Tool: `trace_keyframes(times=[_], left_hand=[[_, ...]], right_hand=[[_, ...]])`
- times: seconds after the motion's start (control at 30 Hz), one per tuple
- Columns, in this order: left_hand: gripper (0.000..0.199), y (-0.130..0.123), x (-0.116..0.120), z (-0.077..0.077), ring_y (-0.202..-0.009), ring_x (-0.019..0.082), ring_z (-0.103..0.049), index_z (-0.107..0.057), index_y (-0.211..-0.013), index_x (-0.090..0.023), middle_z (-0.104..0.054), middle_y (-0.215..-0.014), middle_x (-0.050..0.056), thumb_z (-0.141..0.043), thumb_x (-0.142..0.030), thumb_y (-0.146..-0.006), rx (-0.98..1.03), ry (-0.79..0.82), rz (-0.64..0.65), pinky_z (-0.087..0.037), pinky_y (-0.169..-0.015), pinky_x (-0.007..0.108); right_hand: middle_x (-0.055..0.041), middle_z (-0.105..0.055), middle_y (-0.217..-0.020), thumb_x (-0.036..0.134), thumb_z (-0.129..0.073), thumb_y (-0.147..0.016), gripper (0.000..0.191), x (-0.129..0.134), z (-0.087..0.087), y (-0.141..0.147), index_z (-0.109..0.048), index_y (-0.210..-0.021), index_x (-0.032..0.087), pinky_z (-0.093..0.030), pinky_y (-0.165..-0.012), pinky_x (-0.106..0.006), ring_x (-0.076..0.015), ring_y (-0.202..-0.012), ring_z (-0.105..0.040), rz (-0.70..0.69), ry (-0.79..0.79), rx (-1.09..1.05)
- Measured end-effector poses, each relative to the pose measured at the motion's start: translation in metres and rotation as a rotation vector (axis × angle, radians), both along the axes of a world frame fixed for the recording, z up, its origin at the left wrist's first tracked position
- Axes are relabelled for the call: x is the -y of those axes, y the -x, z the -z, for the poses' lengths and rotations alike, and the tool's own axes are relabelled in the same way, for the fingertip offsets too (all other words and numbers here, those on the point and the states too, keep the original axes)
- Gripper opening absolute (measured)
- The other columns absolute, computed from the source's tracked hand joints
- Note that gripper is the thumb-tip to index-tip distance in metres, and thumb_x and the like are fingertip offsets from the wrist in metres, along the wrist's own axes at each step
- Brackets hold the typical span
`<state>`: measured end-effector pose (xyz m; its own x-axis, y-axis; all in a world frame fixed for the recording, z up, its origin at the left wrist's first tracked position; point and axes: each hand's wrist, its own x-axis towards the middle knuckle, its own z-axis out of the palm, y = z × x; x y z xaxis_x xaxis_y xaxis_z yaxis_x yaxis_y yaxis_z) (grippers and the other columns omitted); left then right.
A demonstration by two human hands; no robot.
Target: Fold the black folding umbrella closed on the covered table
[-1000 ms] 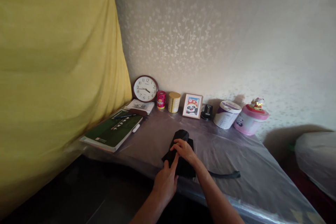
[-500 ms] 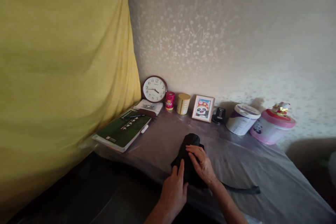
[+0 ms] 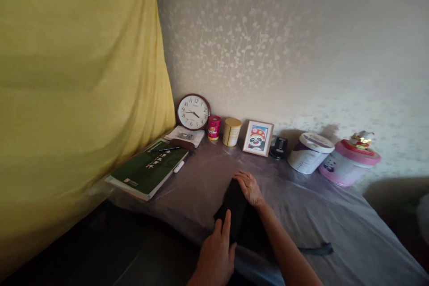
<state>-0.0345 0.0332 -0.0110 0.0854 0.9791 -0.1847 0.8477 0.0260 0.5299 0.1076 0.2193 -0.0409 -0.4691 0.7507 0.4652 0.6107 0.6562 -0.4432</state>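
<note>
A black folded cloth lies near the front edge of the table, under both hands. My left hand rests at its near left side, index finger stretched out along the fabric and thumb apart. At the far end, my right hand has its fingers close together, curled over the cloth's edge. The right forearm covers part of the fabric. A dark strip, like a strap, sticks out to the right beyond that forearm.
Along the wall stand a round clock, a pink can, a yellow-lidded can, a framed panda picture, a black object, a white tub and a pink tub. A green board lies left, beside a yellow curtain.
My right hand has moved to the far end of the cloth, whose rounded top no longer shows beyond it. The left hand has shifted slightly down and left. The view has shifted a little.
</note>
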Motion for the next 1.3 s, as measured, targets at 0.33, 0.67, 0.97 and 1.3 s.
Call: trace_keyframes(times=[0.33, 0.67, 0.97, 1.3], left_hand=[[0.060, -0.001, 0.004, 0.004, -0.092, 0.018, -0.059, -0.011, -0.142, -0.017, -0.047, -0.125, 0.014, -0.034, -0.020, -0.086, -0.060, -0.081, 0.009, -0.043, -0.077, 0.026], [0.059, -0.002, 0.007, 0.005, -0.085, 0.017, -0.061, -0.012, -0.141, -0.017, -0.049, -0.120, 0.013, -0.034, -0.021, -0.087, -0.117, -0.170, 0.007, -0.043, -0.072, 0.025], [0.057, -0.002, 0.008, 0.006, -0.085, 0.017, -0.060, -0.015, -0.141, -0.014, -0.050, -0.118, 0.014, -0.035, -0.021, -0.087, -0.142, -0.208, 0.014, -0.043, -0.072, 0.026], [0.058, -0.019, 0.011, 0.010, -0.080, 0.018, -0.064, -0.021, -0.139, -0.010, -0.050, -0.120, 0.019, -0.036, -0.008, -0.083, -0.265, -0.261, 0.008, -0.050, -0.066, 0.026]], right_hand=[[-0.0121, -0.067, -0.100, 0.031, -0.034, -0.085, 0.033, 0.010, -0.002, -0.040, -0.063, -0.094, 0.017, -0.045, -0.087, -0.036, -0.0218, -0.099, -0.060, 0.501, 0.377, -0.319], [-0.0072, -0.067, -0.084, 0.039, -0.037, -0.082, 0.035, 0.071, -0.007, -0.046, -0.060, -0.092, 0.015, -0.052, -0.059, -0.026, -0.0171, -0.077, -0.065, 0.434, 0.752, -0.578], [-0.0056, -0.066, -0.080, 0.033, -0.043, -0.080, 0.028, 0.075, -0.018, -0.037, -0.062, -0.092, 0.016, -0.051, -0.058, -0.027, -0.0175, -0.071, -0.064, 0.509, 0.598, -0.361], [-0.0224, -0.060, -0.108, 0.024, -0.039, -0.085, 0.035, 0.087, -0.019, 0.014, -0.056, -0.111, 0.006, -0.040, -0.090, -0.041, -0.0293, -0.106, -0.056, 0.645, 0.278, -0.051]])
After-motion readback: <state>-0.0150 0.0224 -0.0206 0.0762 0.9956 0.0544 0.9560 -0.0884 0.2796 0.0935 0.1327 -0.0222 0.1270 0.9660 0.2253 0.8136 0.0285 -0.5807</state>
